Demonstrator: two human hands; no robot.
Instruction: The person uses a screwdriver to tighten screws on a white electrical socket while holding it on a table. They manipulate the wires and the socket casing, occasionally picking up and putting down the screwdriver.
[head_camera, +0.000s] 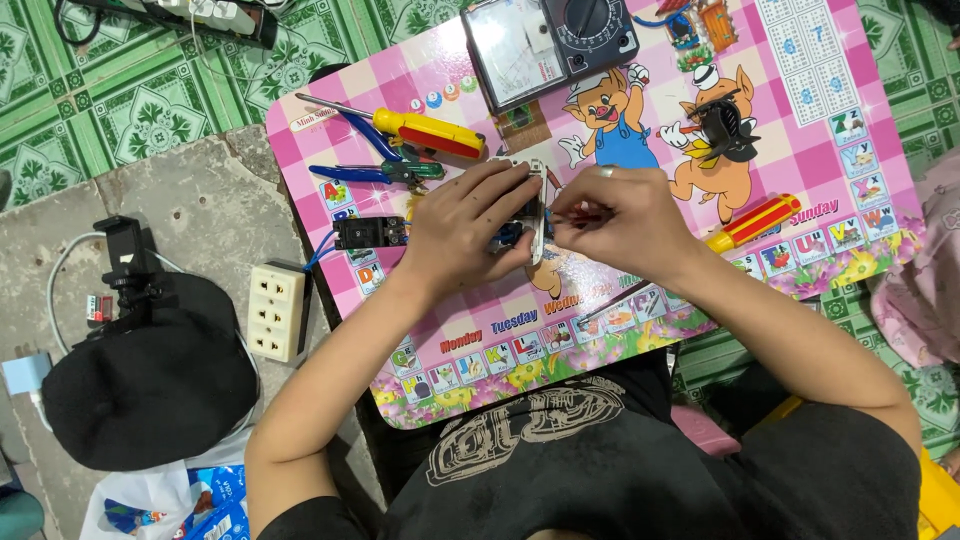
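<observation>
My left hand (468, 228) grips a small white device (533, 205) with its casing apart and blue parts showing inside, held over the middle of a pink cartoon-printed table (800, 150). My right hand (618, 222), a ring on one finger, pinches a thin red-tipped tool (578, 213) whose tip touches the device. A yellow and red screwdriver (752, 223) lies just right of my right wrist. Another yellow and red screwdriver (425, 130) and blue-handled pliers (375, 172) lie above my left hand.
An analog multimeter (548, 42) sits at the table's far edge. A small black part (727, 128) and a black module with blue wires (368, 233) rest on the table. On the floor at left are a white power strip (274, 312), a black bag (150, 380) and a power strip (200, 15).
</observation>
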